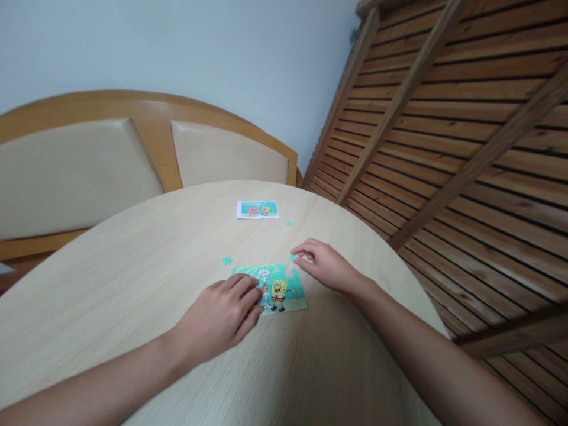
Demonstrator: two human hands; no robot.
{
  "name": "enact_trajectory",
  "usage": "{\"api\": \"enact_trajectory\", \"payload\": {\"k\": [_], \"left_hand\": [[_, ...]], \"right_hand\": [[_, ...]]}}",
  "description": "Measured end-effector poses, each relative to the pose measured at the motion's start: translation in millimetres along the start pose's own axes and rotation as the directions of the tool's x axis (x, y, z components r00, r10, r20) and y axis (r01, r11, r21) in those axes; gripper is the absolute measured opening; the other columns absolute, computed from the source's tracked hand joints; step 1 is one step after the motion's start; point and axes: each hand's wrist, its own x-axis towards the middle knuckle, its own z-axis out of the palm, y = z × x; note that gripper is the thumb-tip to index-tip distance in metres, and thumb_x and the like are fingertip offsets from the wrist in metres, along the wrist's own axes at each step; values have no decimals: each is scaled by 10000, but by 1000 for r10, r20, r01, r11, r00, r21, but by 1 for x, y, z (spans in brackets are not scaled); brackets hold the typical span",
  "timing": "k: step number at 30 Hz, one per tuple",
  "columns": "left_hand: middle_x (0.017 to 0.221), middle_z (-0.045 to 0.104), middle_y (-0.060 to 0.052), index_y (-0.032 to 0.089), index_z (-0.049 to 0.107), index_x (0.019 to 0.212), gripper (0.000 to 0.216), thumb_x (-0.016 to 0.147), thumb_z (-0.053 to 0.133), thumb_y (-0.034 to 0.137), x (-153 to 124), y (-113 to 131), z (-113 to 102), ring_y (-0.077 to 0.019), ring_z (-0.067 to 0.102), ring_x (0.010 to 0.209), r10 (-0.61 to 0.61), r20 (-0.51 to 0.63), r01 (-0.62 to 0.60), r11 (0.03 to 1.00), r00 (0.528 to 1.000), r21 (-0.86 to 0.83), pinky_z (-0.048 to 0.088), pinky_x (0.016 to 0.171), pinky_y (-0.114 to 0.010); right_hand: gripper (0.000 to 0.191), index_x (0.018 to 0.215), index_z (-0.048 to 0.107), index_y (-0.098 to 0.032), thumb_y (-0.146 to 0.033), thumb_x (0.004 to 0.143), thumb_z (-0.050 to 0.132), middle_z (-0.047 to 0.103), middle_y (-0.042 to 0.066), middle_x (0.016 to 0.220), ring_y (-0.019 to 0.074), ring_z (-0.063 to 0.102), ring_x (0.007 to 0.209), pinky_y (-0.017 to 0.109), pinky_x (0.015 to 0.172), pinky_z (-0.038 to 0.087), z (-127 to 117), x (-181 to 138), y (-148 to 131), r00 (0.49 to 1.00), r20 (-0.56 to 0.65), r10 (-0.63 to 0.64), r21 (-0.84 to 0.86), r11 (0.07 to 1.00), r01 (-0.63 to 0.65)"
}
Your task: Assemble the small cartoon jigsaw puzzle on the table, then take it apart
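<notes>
A mostly assembled jigsaw puzzle (279, 291) lies on the table, turquoise with cartoon figures. A gap showing bare table is visible near its upper right corner. My left hand (226, 310) rests over the puzzle's left part, fingers stretched and slightly bent, covering that side. Just above the upper right corner, my right hand (326, 263) pinches a small turquoise puzzle piece (293, 257) between thumb and fingers. One loose piece (227, 260) lies beyond the puzzle's upper left corner. Another loose piece (288, 223) is farther back.
A printed reference picture (258, 210) lies toward the back of the round wooden table (146, 254). Behind the table stands a padded wooden headboard (222, 148) against a pale wall. Slatted wood panelling (426, 136) rises along the right side.
</notes>
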Motion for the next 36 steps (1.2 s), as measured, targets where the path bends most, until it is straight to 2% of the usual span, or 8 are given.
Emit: {"api": "enact_trajectory", "payload": {"k": [4, 12, 18, 21, 25, 29, 36], "left_hand": [[1083, 668, -100, 179, 649, 1103, 241, 1027, 445, 284, 0, 0, 0, -273, 654, 1015, 5, -8, -5, 1000, 1000, 8, 614, 842, -472], [1084, 666, -101, 168, 655, 1097, 262, 1032, 429, 283, -1, 0, 1, -271, 653, 1012, 22, -5, -22, 1000, 1000, 17, 618, 835, -471], [1075, 668, -92, 177, 652, 1098, 252, 1033, 435, 288, 0, -1, 1, -271, 653, 1007, 25, -3, -25, 1000, 1000, 12, 619, 829, -473], [1076, 667, -90, 181, 650, 1104, 243, 1031, 443, 286, 0, -1, 1, -269, 653, 1013, 29, -15, -29, 1000, 999, 9, 618, 830, -467], [1063, 665, -88, 179, 656, 1096, 239, 1027, 451, 282, -1, -1, 2, -269, 653, 1012, 31, -29, -31, 1000, 999, 7, 616, 826, -466], [1062, 664, -89, 180, 656, 1097, 244, 1029, 448, 288, -1, -1, 2, -268, 653, 1012, 31, -35, -31, 1000, 999, 5, 616, 824, -465], [1085, 664, -91, 178, 655, 1104, 250, 1030, 443, 289, 0, -1, 4, -272, 651, 1024, 22, -17, -22, 1000, 1000, 10, 615, 832, -474]], "right_hand": [[204, 1067, 759, -190, -269, 917, 645, 712, 78, 1031, 199, 645, 921, 328, 849, 470, 1, 2, 0, 1000, 0, -8, -52, 999, 8], [115, 973, 749, -179, -192, 889, 672, 703, 69, 983, 182, 631, 868, 302, 792, 471, 0, 3, 6, 1000, -4, 6, -31, 999, -6], [229, 1011, 774, -228, -128, 917, 591, 710, 58, 1013, 187, 656, 942, 317, 873, 477, 1, 1, 6, 999, 11, -47, 8, 999, 47], [233, 1032, 775, -225, -153, 929, 578, 717, 59, 1009, 183, 659, 904, 317, 855, 484, 2, 2, 4, 1000, -21, -3, 5, 1000, 3], [141, 963, 772, -200, -275, 887, 681, 723, 63, 961, 188, 642, 840, 314, 779, 481, 1, 2, 0, 992, -89, 89, -42, 995, -93], [132, 920, 773, -209, -307, 836, 749, 717, 59, 968, 193, 638, 872, 314, 795, 472, 2, 1, 0, 994, -70, 87, -46, 995, -91], [131, 926, 732, -176, -230, 808, 727, 699, 67, 983, 190, 621, 864, 310, 790, 469, 5, 3, 2, 992, -15, 124, 19, 992, -123]]}}
